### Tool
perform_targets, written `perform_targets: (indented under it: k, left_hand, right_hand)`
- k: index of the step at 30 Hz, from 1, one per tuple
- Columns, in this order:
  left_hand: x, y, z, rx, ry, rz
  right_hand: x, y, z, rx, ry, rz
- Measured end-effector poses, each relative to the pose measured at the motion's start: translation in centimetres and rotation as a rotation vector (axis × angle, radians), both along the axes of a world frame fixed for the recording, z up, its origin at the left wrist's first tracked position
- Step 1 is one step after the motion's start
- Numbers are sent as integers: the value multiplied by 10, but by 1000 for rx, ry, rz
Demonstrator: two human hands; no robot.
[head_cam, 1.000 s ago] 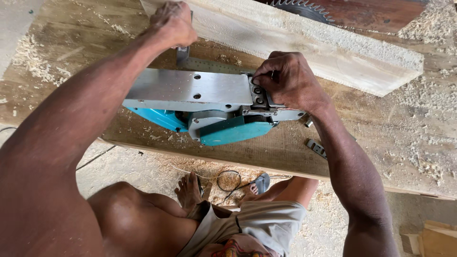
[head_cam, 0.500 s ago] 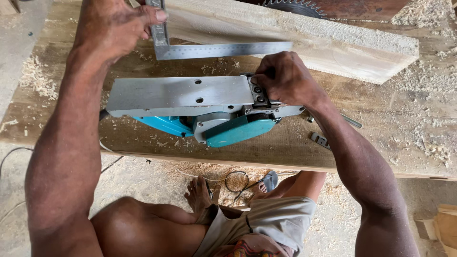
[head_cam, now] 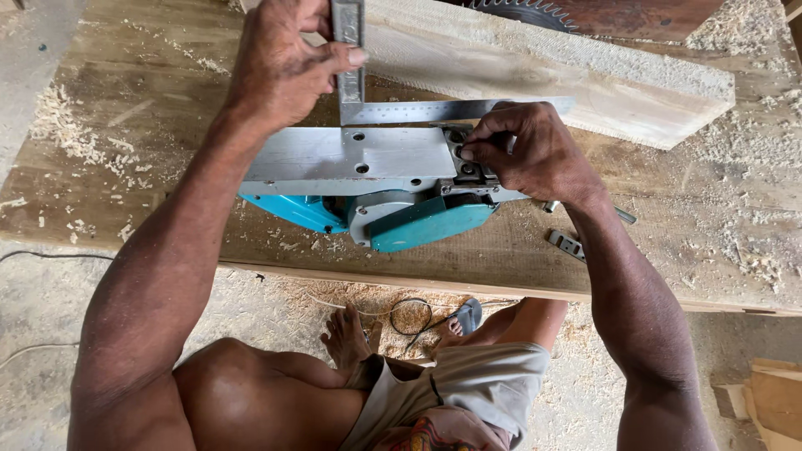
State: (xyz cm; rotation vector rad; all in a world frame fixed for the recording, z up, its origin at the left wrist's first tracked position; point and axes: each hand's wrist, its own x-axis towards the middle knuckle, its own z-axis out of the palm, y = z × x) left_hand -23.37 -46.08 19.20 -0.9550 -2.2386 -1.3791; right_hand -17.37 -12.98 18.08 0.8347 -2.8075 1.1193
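A teal electric planer [head_cam: 393, 213] lies upside down on the wooden workbench [head_cam: 125, 167], its flat metal sole [head_cam: 351, 159] facing up. My left hand [head_cam: 284, 67] is closed around the upright arm of a steel try square [head_cam: 434, 108], whose ruled blade lies across the sole's far edge. My right hand [head_cam: 526, 150] pinches the planer's cutter end with its fingertips. A pale thick plank [head_cam: 568, 75] lies just behind the planer.
A circular saw blade [head_cam: 526, 10] shows at the top edge behind the plank. Small metal pieces [head_cam: 568, 244] lie on the bench right of the planer. Sawdust covers bench and floor. A coiled cable [head_cam: 409, 313] and my bare feet are below.
My left hand has brought the try square from the far side of the bench down onto the planer's sole. My right hand stayed at the cutter end.
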Motion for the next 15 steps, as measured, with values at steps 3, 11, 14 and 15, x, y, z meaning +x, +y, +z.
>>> perform_targets:
  k: [3, 11, 14, 15]
  left_hand:
    - [-1, 7, -4, 6, 0, -27]
    - [-17, 23, -13, -18, 6, -33]
    - [-23, 26, -18, -25, 18, -38]
    - [-25, 28, -21, -30, -7, -29]
  right_hand:
    - [-4, 0, 0, -42, -9, 43]
    - [-25, 8, -14, 76, -35, 8]
    - [-28, 9, -13, 126, -106, -40]
    - [-29, 10, -13, 111, -116, -38]
